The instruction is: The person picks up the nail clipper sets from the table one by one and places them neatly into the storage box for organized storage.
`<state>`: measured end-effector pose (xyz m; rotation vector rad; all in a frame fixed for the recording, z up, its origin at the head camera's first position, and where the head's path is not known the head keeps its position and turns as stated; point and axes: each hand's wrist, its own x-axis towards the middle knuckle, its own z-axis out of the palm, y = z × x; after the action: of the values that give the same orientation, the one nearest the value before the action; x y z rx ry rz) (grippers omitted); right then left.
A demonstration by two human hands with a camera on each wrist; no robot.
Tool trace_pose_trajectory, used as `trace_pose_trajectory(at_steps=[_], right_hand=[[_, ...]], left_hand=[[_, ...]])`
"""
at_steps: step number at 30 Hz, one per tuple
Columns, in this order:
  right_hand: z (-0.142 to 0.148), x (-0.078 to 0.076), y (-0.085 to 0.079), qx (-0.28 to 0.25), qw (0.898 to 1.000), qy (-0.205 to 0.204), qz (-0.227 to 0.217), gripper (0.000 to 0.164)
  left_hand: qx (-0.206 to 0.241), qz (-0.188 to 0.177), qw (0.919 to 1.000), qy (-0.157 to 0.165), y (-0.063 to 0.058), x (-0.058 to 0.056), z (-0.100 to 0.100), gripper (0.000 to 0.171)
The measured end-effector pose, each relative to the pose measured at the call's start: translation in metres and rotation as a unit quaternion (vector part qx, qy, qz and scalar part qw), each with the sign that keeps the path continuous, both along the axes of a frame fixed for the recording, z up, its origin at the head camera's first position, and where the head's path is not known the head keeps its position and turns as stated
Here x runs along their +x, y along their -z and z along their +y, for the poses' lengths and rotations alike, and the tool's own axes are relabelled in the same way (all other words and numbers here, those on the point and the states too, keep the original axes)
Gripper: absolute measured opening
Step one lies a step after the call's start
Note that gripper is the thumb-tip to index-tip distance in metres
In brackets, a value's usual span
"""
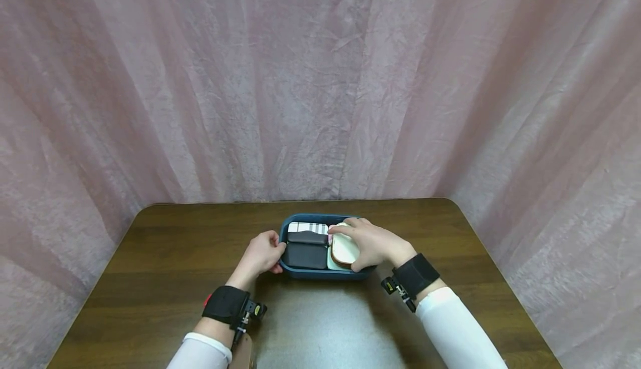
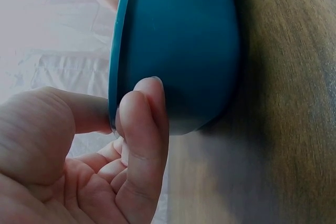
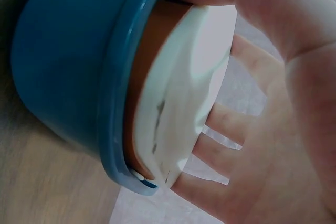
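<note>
A blue plastic bin (image 1: 320, 274) stands on the table with several things packed inside. My left hand (image 1: 264, 251) pinches its left rim, thumb inside and fingers against the outer wall (image 2: 184, 40). At the bin's right end my right hand (image 1: 373, 242) grips a cream, bread-slice-shaped thing with a brown edge (image 1: 344, 248), thumb at the near side and fingers across the far side. In the right wrist view that cream thing (image 3: 176, 87) sits tilted just inside the rim (image 3: 113, 103). Beneath it shows a pale green thing (image 1: 331, 263).
The bin's left half holds a dark flat case (image 1: 306, 256), a smaller dark case (image 1: 307, 237) and a white plaid item (image 1: 306, 227). Something pink (image 1: 330, 239) lies in the middle. A brown wooden table (image 1: 165, 280) runs back to a pink curtain (image 1: 310, 107).
</note>
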<state>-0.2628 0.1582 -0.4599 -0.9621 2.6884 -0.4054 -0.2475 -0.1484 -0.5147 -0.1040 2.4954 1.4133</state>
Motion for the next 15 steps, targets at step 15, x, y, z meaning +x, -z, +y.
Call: trace_pose_trajectory(at_steps=[15], right_hand=[[-0.0008,-0.0005,-0.0020,0.007,1.000,-0.005,-0.016,0.096]], left_hand=[[0.001,0.001,1.0000,0.003,0.0001,0.0015,-0.0011,0.016]])
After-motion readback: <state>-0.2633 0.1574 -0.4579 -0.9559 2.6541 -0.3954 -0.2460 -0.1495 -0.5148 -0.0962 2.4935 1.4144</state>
